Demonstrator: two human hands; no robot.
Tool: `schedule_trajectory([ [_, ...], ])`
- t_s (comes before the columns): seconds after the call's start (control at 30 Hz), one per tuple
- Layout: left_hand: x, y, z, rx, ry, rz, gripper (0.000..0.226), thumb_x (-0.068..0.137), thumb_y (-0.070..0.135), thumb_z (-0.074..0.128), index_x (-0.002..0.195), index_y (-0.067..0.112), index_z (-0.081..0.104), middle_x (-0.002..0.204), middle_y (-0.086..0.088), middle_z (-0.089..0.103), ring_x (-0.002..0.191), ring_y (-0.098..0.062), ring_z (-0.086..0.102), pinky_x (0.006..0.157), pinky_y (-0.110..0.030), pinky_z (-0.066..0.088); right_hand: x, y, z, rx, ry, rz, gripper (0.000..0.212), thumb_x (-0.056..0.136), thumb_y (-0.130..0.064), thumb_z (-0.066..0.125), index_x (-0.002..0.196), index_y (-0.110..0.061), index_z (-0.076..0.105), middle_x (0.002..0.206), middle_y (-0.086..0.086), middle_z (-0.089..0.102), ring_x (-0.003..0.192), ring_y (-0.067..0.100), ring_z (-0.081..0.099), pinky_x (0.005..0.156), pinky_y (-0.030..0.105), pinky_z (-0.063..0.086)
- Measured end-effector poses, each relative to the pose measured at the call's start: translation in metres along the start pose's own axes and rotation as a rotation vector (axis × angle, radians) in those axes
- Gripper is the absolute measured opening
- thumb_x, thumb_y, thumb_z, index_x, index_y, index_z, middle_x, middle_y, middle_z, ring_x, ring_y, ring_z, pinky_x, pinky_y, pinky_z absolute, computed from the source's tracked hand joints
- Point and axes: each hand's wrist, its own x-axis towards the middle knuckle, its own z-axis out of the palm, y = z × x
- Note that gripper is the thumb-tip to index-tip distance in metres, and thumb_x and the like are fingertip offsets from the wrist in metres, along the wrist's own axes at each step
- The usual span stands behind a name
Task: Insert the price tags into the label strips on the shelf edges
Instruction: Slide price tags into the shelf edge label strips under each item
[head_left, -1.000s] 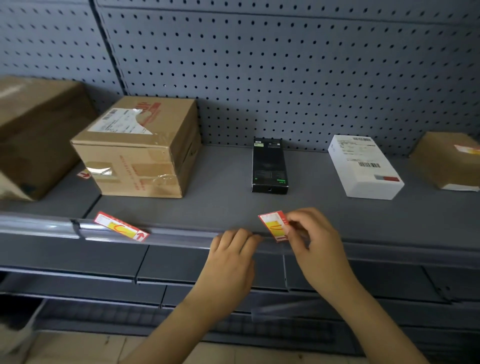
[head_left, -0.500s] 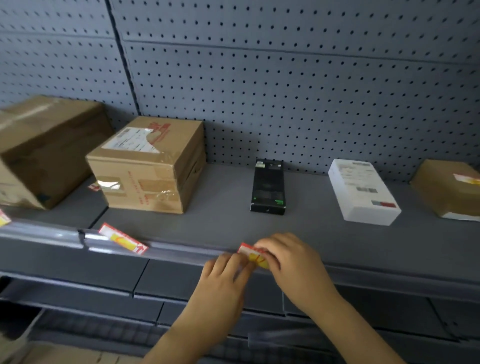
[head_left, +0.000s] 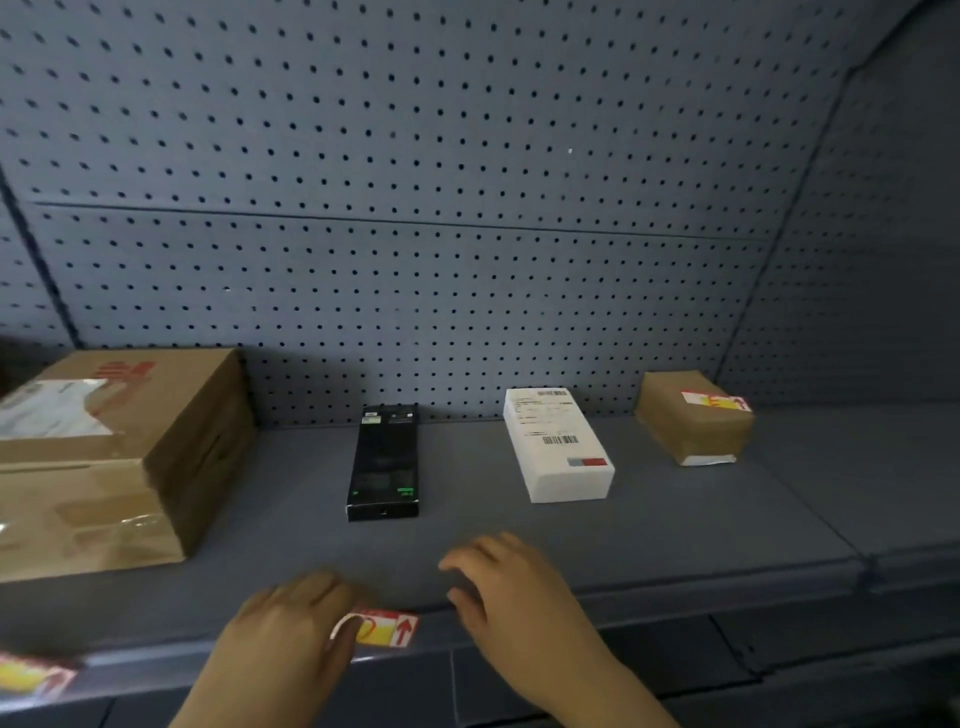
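Released since 0.5 s ago, the price tag (head_left: 387, 630) sits in the label strip (head_left: 649, 605); right hand (head_left: 511, 587) at 3 o'clock, fingers loosely apart; left hand (head_left: 291, 631) fingers touch the tag's 9 o'clock end.

This is a shop aisle or stockroom: a grey metal shelf (head_left: 519, 551) backed by a perforated pegboard panel (head_left: 415, 208), its near edge carrying a label strip (head_left: 675, 603) with a red-and-yellow price tag (head_left: 387, 629). Cardboard parcels (head_left: 119, 457) and boxed goods (head_left: 558, 447) sit along it.
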Motion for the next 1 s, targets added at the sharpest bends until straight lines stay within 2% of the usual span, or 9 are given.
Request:
schedule_trajectory([
  [0.1,0.018,0.015,-0.003,0.000,-0.038,0.015,0.027,0.071,0.040,0.042,0.069,0.031,0.067,0.066,0.008,0.066,0.052,-0.016,0.065,0.045,-0.025,0.051,-0.012,0.014,-0.013,-0.022,0.006,0.072,0.028,0.095,-0.029,0.049,0.123,-0.027,0.052,0.124,-0.004,0.055,0.113,0.015,0.046,0.096,0.030,0.039],
  [0.23,0.045,0.046,-0.004,-0.018,-0.045,0.108,0.026,0.069,0.038,0.042,0.069,0.030,0.066,0.064,0.009,0.064,0.049,-0.014,0.063,0.046,-0.017,0.048,-0.030,0.031,-0.030,-0.057,-0.013,0.164,0.029,0.095,-0.030,0.050,0.123,-0.026,0.052,0.124,-0.003,0.054,0.115,0.018,0.045,0.098,0.031,0.038],
  [0.33,0.070,0.071,-0.003,-0.072,-0.029,0.209,0.023,0.071,0.035,0.044,0.074,0.030,0.067,0.065,0.010,0.064,0.051,-0.012,0.063,0.049,-0.018,0.051,-0.042,0.044,-0.045,-0.066,0.003,0.238,0.030,0.094,-0.031,0.050,0.124,-0.026,0.052,0.126,-0.004,0.053,0.117,0.017,0.045,0.100,0.031,0.038],
  [0.43,0.099,0.097,-0.002,-0.096,-0.051,0.290,0.012,0.067,0.027,0.071,0.079,0.029,0.069,0.070,0.011,0.068,0.054,-0.009,0.065,0.049,-0.024,0.054,-0.054,0.058,-0.059,-0.097,0.049,0.305,0.031,0.095,-0.032,0.050,0.125,-0.025,0.052,0.126,-0.004,0.054,0.117,0.015,0.044,0.098,0.031,0.040],
  [0.53,0.122,0.124,0.002,-0.051,-0.121,0.317,0.031,0.056,0.027,0.088,0.080,0.029,0.068,0.071,0.010,0.070,0.056,-0.008,0.066,0.046,-0.024,0.055,-0.067,0.073,-0.073,-0.128,0.097,0.357,0.031,0.095,-0.032,0.048,0.125,-0.024,0.051,0.126,-0.003,0.053,0.117,0.016,0.043,0.096,0.031,0.040],
  [0.67,0.148,0.163,0.009,-0.058,-0.156,0.321,0.022,0.069,0.028,0.081,0.088,0.027,0.069,0.086,0.007,0.072,0.071,-0.015,0.069,0.056,-0.030,0.056,-0.083,0.101,-0.093,-0.148,0.151,0.389,0.028,0.095,-0.031,0.047,0.122,-0.024,0.052,0.123,-0.002,0.054,0.114,0.017,0.043,0.092,0.032,0.041],
  [0.73,0.162,0.181,0.016,-0.066,-0.137,0.342,0.019,0.075,0.031,0.076,0.091,0.027,0.068,0.090,0.008,0.071,0.076,-0.015,0.067,0.061,-0.028,0.052,-0.088,0.119,-0.102,-0.151,0.172,0.393,0.027,0.096,-0.031,0.047,0.121,-0.024,0.053,0.120,-0.002,0.055,0.113,0.017,0.043,0.089,0.031,0.041],
  [0.87,0.192,0.216,0.045,-0.160,-0.168,0.357,0.024,0.094,0.035,0.050,0.114,0.027,0.058,0.113,0.007,0.060,0.102,-0.015,0.058,0.086,-0.028,0.044,-0.096,0.169,-0.120,-0.139,0.195,0.378,0.027,0.095,-0.032,0.048,0.120,-0.023,0.054,0.120,-0.002,0.055,0.112,0.017,0.044,0.089,0.030,0.042],
  [1.0,0.220,0.245,0.073,-0.187,-0.239,0.307,0.028,0.094,0.038,0.049,0.120,0.030,0.056,0.119,0.009,0.058,0.105,-0.009,0.057,0.090,-0.024,0.044,-0.097,0.224,-0.137,-0.123,0.164,0.363,0.026,0.095,-0.032,0.049,0.119,-0.024,0.056,0.120,-0.003,0.056,0.113,0.016,0.044,0.093,0.032,0.043],
])
